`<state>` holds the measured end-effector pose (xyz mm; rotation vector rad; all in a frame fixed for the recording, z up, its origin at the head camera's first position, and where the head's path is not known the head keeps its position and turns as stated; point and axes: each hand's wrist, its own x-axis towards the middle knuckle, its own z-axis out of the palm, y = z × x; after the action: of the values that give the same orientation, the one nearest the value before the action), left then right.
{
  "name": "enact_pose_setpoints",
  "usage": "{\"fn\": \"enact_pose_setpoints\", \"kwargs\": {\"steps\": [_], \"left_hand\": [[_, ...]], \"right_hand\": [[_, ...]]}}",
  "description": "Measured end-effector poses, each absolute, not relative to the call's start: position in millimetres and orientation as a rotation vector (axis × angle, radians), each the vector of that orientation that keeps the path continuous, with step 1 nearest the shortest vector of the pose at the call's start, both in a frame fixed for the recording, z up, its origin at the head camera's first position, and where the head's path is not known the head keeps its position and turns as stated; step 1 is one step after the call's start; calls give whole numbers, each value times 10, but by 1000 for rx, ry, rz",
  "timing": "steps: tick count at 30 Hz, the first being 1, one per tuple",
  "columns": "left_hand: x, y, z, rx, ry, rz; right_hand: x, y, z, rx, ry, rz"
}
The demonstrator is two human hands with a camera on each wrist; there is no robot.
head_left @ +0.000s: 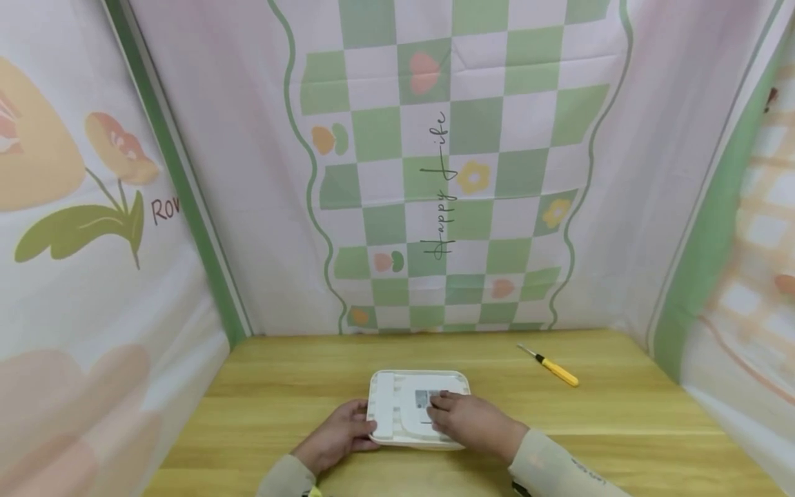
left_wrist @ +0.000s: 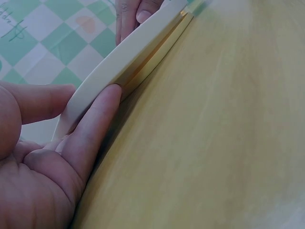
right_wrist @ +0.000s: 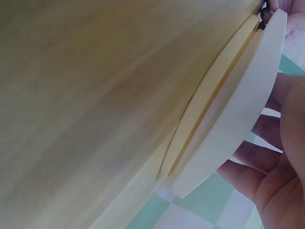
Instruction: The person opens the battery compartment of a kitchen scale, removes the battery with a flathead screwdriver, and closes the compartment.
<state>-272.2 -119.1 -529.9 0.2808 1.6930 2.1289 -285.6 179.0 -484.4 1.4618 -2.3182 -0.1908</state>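
Observation:
A white, flat plastic device [head_left: 406, 417] with rounded corners lies on the table, its ribbed face with a grey label [head_left: 424, 398] turned up. My left hand [head_left: 340, 429] pinches its left edge, thumb on the upper rim and fingers against the underside; the left wrist view shows this grip on the white rim [left_wrist: 121, 55]. My right hand [head_left: 475, 422] rests on the right part of the face, fingertips beside the label and covering that side. Seen from the right wrist, a pale yellow layer [right_wrist: 212, 95] sits under the white edge, with a narrow gap between.
A screwdriver [head_left: 557, 371] with a yellow and black handle lies at the back right of the wooden table [head_left: 279, 373]. Printed curtains [head_left: 261, 207] hang behind the table and along both sides.

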Motion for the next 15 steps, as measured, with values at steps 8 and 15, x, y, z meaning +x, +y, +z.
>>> {"fn": "enact_pose_setpoints", "kwargs": {"steps": [8,15], "left_hand": [[-2726,-1188,-5297,278,1689,2131],[-2737,-1191,-5299,255,1705,2115]], "right_hand": [[-2857,1778,-4858,1466,-2213,-258],[-2864,1775,-4862,1473,-2201,-287]]}}
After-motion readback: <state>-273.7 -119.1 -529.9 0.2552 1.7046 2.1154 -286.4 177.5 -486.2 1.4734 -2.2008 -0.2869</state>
